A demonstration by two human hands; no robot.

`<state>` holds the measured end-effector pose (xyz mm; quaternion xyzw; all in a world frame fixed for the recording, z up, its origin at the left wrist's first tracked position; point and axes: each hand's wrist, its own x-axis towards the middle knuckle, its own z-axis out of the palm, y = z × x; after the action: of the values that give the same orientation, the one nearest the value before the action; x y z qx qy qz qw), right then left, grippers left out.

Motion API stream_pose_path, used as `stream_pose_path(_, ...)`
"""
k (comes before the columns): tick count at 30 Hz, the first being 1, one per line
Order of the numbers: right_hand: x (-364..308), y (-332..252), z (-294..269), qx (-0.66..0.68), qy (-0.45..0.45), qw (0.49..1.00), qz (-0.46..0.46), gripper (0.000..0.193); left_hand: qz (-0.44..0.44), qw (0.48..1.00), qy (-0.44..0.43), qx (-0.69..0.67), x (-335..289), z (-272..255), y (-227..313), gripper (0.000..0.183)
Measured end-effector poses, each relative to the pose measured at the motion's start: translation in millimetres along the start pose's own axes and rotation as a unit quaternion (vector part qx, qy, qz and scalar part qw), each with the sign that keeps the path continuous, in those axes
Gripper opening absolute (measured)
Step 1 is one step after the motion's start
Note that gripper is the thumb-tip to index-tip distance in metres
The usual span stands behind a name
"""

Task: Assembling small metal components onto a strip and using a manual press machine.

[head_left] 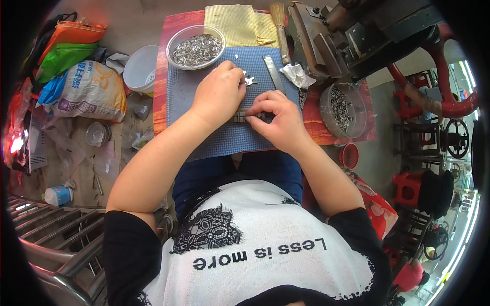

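Observation:
My left hand is closed, its fingertips curled down beside a few small white pieces on the blue ribbed mat. Whatever those fingers may hold is hidden. Lower and to the right, my right hand pinches the side of a short dark metal block lying on the mat. Part of the block is covered by my fingers. Behind my left hand stands a clear round bowl with many thin silvery metal parts in it. A flat metal strip lies past my right hand.
A crumpled white tissue and a brush lie near the machine at right. Another clear tub of metal pieces sits on the red board. At left are a white bucket, a printed sack and plastic bags.

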<state>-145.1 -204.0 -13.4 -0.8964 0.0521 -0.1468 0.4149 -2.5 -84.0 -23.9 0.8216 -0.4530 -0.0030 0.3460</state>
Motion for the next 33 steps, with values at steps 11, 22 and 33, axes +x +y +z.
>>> stream_pose_path(11, 46.2, 35.8, -4.5, -0.207, 0.096, 0.973, -0.043, 0.009, -0.010, 0.999, 0.000, -0.041, 1.9, -1.5, -3.4, 0.009)
stream_pose_path(22, 26.2, 0.5, -18.8, -0.033, 0.017, 0.999, -0.012, 0.011, 0.002, 0.999, -0.034, 0.042, 15.9, 3.3, 7.5, 0.015)
stream_pose_path(33, 17.0, -8.8, -0.2, -0.074, -0.092, 0.992, -0.033, 0.010, -0.044, 0.989, 0.003, -0.143, -10.1, -27.8, 1.5, 0.011)
